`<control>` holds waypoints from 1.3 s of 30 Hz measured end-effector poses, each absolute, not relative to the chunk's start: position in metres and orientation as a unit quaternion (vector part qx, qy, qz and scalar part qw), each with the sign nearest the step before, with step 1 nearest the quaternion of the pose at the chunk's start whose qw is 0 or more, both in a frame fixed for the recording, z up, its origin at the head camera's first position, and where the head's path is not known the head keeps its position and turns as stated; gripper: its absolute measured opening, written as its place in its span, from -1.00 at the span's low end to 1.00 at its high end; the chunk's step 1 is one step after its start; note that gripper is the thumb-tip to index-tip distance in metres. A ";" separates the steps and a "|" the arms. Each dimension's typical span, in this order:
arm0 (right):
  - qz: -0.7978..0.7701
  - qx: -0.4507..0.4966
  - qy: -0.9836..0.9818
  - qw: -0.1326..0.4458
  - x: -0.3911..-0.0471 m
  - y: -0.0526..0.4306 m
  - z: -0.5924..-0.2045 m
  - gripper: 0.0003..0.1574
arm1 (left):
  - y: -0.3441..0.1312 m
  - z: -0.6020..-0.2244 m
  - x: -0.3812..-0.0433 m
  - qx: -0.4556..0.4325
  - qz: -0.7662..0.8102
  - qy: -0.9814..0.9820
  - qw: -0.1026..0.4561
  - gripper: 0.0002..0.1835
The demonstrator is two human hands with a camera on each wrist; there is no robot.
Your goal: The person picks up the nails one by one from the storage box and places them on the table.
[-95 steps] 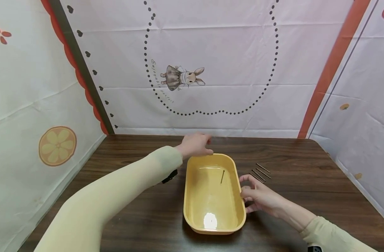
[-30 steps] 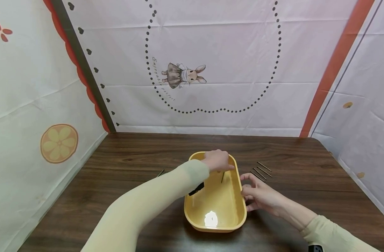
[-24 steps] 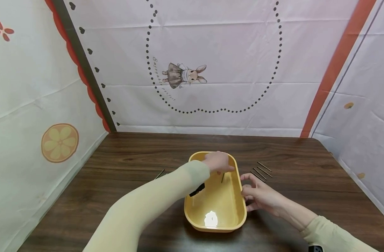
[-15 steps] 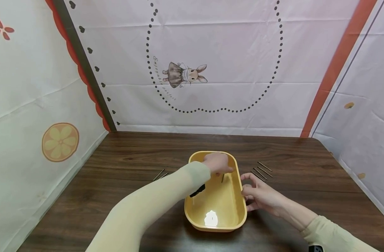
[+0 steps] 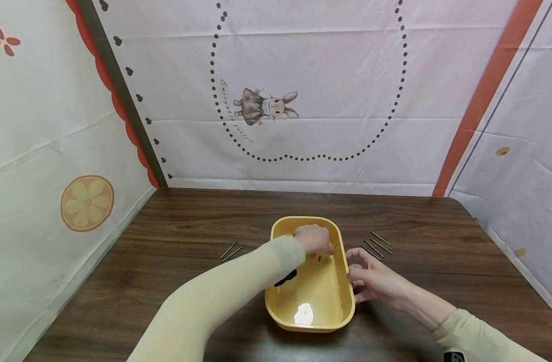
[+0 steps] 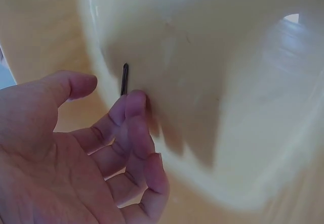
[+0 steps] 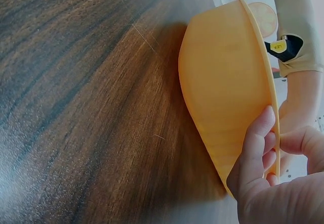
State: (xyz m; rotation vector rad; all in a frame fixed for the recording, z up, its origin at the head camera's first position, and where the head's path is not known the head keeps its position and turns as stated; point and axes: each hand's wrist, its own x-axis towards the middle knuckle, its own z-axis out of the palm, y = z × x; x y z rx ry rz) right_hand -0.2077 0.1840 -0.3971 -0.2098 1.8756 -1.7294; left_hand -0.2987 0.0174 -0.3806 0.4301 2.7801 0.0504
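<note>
A yellow plastic tub (image 5: 309, 301) stands on the table. My left hand (image 5: 313, 240) reaches down into its far end. There a thin dark nail (image 6: 124, 80) lies on the tub's floor, one end showing past the left index fingertip in the left wrist view. The left fingers are loosely bent and the thumb stands apart from them. In the head view, only a short piece of the nail shows below the hand. My right hand (image 5: 371, 277) pinches the tub's right rim between thumb and fingers, seen also in the right wrist view.
Right of the tub, several nails (image 5: 381, 239) lie side by side on the dark wooden table (image 5: 421, 301). Two more nails (image 5: 228, 250) lie to the left, beside the left sleeve (image 5: 221, 291). A printed white cloth (image 5: 312, 75) hangs behind the table.
My left hand has moved from beyond the tub's far rim down into the tub, over the nail. Two nails on the left have come into sight beside the sleeve. The right hand stays at the rim.
</note>
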 end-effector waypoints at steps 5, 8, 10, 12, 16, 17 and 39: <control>-0.646 -0.076 0.704 0.286 -0.208 0.184 -0.397 -0.34 | 0.021 -0.390 -0.300 0.157 -0.010 0.978 0.137 -0.58; -0.645 -0.076 0.704 0.286 -0.208 0.184 -0.397 -0.35 | 0.022 -0.390 -0.298 0.159 -0.022 0.979 0.128 -0.58; -0.646 -0.076 0.704 0.285 -0.208 0.184 -0.397 -0.35 | 0.022 -0.388 -0.296 0.156 -0.023 0.979 0.127 -0.61; -0.646 -0.075 0.705 0.285 -0.208 0.184 -0.397 -0.36 | 0.023 -0.386 -0.295 0.153 -0.023 0.979 0.131 -0.65; -0.646 -0.075 0.704 0.285 -0.208 0.184 -0.397 -0.37 | 0.026 -0.387 -0.296 0.141 -0.019 0.981 0.133 -0.72; -0.647 -0.075 0.704 0.285 -0.208 0.184 -0.397 -0.37 | 0.027 -0.387 -0.296 0.137 -0.017 0.981 0.133 -0.73; -0.641 -0.071 0.708 0.287 -0.207 0.183 -0.394 -0.33 | 0.029 -0.384 -0.291 0.142 -0.053 0.982 0.116 -0.80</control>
